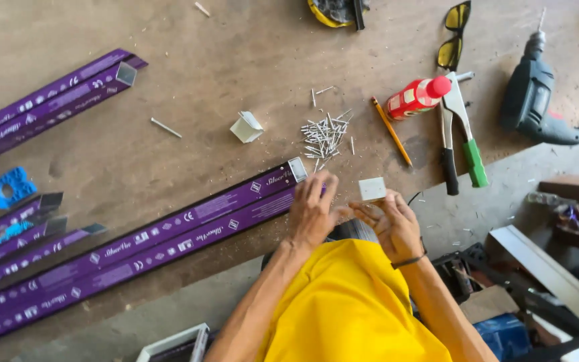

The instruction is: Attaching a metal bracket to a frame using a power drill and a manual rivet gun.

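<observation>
Two long purple-wrapped metal channels (pixel 169 234) lie side by side across the wooden workbench (pixel 236 40), running from eight o'clock up toward the centre, their open ends stopping at the person's hands. More wrapped lengths wait at ten o'clock (pixel 48 100) and at nine o'clock (pixel 15 234), and all of them keep their film on, so most of the stock looks untouched as yet. At two o'clock rests a grey power drill (pixel 537 94); nearer the centre lie a hand riveter with a green grip (pixel 460 131), a red bottle (pixel 418 97) and a pencil (pixel 391 131). Loose rivets (pixel 326 134) sit in a pile just above centre, seemingly not yet used. A small white corner piece (pixel 246 127) lies alone at eleven o'clock of the pile.

Just right of centre, the right hand (pixel 393 224) pinches a small pale block (pixel 372 190) between its fingertips, lifted clear of the bench. The left hand (pixel 313 211) rests on the near channel's end, fingers curled over it, seemingly steadying it; whether it truly grips I cannot tell. By my judgement the block is not yet fitted into the channel.
</observation>
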